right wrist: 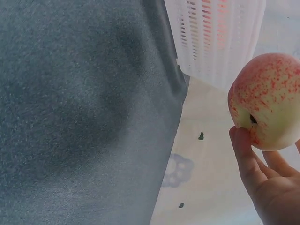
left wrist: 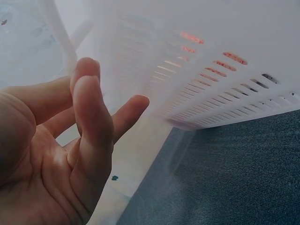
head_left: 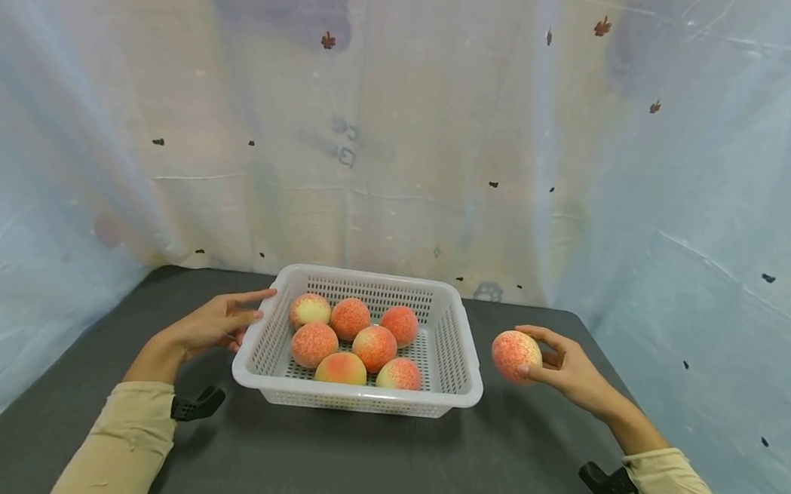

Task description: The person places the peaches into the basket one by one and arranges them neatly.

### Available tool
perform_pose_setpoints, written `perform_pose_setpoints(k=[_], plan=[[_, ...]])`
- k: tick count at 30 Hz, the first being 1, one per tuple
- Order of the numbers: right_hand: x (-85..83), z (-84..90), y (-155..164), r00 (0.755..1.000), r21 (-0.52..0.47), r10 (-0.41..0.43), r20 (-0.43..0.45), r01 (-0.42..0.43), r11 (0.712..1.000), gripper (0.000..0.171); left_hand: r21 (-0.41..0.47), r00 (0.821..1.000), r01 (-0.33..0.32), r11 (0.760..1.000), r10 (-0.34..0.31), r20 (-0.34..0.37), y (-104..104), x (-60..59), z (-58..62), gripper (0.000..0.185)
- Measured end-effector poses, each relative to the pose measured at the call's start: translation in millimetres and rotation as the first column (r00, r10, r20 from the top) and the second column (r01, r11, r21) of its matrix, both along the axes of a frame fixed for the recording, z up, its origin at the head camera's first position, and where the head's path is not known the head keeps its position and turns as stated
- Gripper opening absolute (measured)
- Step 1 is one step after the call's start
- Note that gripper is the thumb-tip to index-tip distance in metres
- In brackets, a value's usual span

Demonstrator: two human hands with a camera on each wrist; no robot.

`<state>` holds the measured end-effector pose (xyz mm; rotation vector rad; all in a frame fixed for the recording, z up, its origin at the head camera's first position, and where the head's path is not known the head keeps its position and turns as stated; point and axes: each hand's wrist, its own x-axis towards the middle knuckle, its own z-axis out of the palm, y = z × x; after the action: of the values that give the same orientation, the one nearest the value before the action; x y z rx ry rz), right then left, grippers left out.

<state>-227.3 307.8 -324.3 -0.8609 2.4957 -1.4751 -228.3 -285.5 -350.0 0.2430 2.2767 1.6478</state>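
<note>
A peach (head_left: 516, 356), mottled red and pale yellow, is held in my right hand (head_left: 574, 371) between thumb and fingers. It is off the table, to the right of a white plastic basket (head_left: 465, 349). The right wrist view shows the dark stem hollow of this peach (right wrist: 274, 101) beside a fingertip. Several more peaches (head_left: 373, 348) lie inside the basket, mostly toward its left and middle. At the basket's left rim is my left hand (head_left: 210, 322), with its index finger extended to the edge and the thumb near the outer side. No peach is in that hand.
The basket stands on a dark grey table (head_left: 382, 465). A pale patterned sheet (head_left: 400, 164) hangs behind the table and along both sides. Black wrist straps (head_left: 198, 405) stick out near both sleeves.
</note>
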Motion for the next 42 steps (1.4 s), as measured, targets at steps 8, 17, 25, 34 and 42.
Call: perform_pose_setpoints(k=[8,17,25,34,42], plan=[[-0.8,4.9,-6.9,1.000,-0.023,0.003,-0.030,-0.004,1.000,0.058,0.011,1.000,0.030,0.999,-0.030,-0.005,-3.7,-2.4,-2.2,0.071],[-3.0,5.9,-12.7,0.999,-0.042,-0.009,-0.045,0.007,0.999,0.058,0.013,1.000,0.031,0.999,-0.030,-0.004,-1.2,-1.8,-1.3,0.071],[-7.1,3.4,-24.7,0.998,-0.057,-0.035,-0.049,0.033,0.998,0.062,0.012,1.000,0.025,1.000,-0.025,-0.002,-1.0,-1.1,-0.2,0.071],[-9.7,6.7,-33.6,0.996,-0.062,-0.070,-0.063,0.066,0.996,0.063,0.015,1.000,0.019,1.000,-0.019,0.001,-0.6,-0.2,-0.5,0.071],[-13.3,9.0,-43.4,0.995,-0.070,-0.075,-0.068,0.070,0.995,0.061,0.016,1.000,0.020,1.000,-0.020,0.000,-0.7,-0.4,-0.2,0.071]])
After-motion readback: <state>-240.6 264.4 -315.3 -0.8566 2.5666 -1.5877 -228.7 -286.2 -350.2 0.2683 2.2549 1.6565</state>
